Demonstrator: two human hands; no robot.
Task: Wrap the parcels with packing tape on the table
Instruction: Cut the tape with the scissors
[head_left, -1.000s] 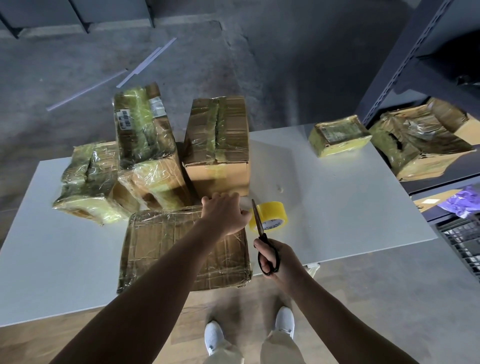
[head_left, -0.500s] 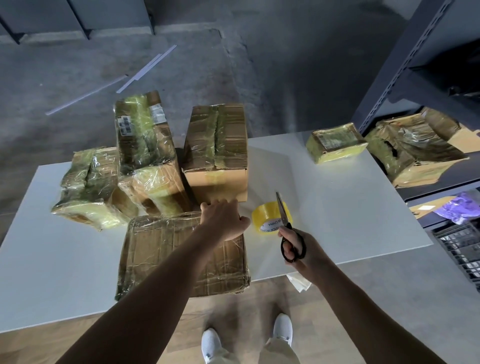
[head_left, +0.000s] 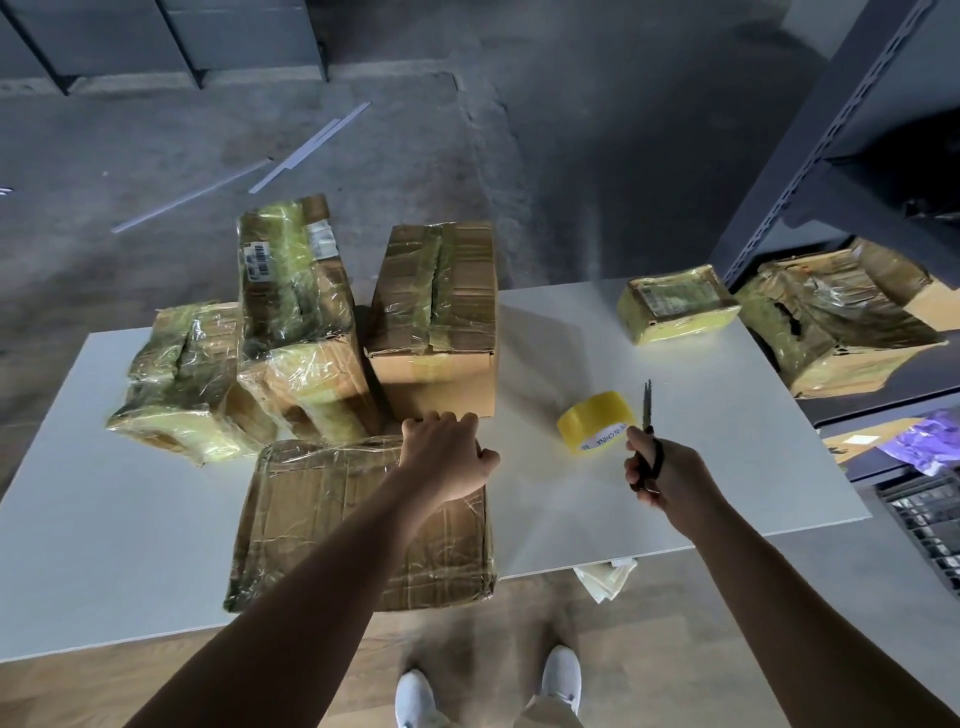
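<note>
The white table (head_left: 727, 467) has a smooth, matt top. Near its front edge lies a flat parcel (head_left: 322, 519), brown cardboard under wrinkled, shiny tape. The left hand (head_left: 447, 457) grasps its far right corner, with the fingers curled over the edge.

Seen from this parcel, a tall box (head_left: 436, 322) stands at twelve o'clock, taped on top and with bare cardboard at the front. At eleven o'clock a leaning parcel (head_left: 291, 291) carries a barcode label. At ten o'clock sits a lumpy parcel (head_left: 182, 374) in yellowish film.

At three o'clock the tape roll (head_left: 597, 421), a short yellow cylinder, lies on the table. Just beside it the right hand (head_left: 665, 473) clenches the black handles of the scissors (head_left: 647, 410), with the thin blades together and pointing away.

At one o'clock, near the far table edge, is a small parcel (head_left: 675, 304), box-shaped and yellow. Beyond the table, at two o'clock, a dark metal shelf (head_left: 810, 171) holds a torn box (head_left: 831, 322) with crumpled film. What is inside it I cannot tell.
</note>
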